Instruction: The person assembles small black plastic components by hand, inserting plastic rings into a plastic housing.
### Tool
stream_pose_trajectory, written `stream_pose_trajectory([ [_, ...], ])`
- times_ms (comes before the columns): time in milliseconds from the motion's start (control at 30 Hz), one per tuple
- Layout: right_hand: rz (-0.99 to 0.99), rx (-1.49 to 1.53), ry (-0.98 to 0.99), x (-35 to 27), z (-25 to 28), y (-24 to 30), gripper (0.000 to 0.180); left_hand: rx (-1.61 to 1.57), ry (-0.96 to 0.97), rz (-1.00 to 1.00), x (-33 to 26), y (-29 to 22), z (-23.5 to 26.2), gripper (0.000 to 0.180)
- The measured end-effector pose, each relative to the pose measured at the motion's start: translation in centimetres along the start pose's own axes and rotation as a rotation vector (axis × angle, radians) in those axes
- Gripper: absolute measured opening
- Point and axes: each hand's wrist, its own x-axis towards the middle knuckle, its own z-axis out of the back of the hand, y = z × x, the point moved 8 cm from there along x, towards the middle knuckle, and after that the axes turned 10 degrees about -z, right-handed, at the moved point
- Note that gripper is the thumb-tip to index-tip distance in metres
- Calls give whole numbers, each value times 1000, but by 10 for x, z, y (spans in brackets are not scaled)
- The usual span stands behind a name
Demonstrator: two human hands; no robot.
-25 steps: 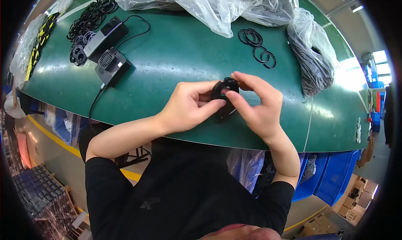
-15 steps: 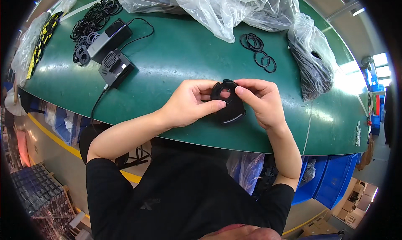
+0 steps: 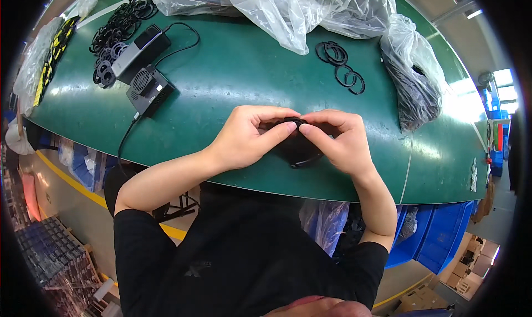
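Both hands grip a rounded black plastic part point(image 3: 299, 150) above the near edge of the green table point(image 3: 221, 95). The thumb and fingers of my left hand point(image 3: 249, 135) close on its upper left rim. On the upper right, my right hand point(image 3: 343, 141) pinches the same rim, the two thumb tips almost side by side. Fingers cover most of the upper part, so its round hole cannot be seen; the lower curved edge shows between the hands.
Several black rings point(image 3: 339, 68) lie beyond my hands. A pile of black rings point(image 3: 119, 34) sits far left, beside a grey-black corded device point(image 3: 148, 90). Clear plastic sheeting point(image 3: 288, 12) covers the back; a filled plastic bag point(image 3: 413, 79) stands right. Blue bins point(image 3: 438, 234) are below the table edge.
The black part has tilted, and its round hole is no longer visible. My thumbs have moved up onto its top rim and closer together.
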Motion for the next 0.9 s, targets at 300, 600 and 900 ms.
stream_pose_trajectory([
  [300,52,-33,31,1,-4,5,17,-87,-95,-18,0,-7,10,21],
  [600,51,-17,47,0,-8,5,14,229,17,-113,-1,-21,4,17],
  [900,76,4,57,-2,-10,4,15,414,26,-243,-2,-37,4,13],
])
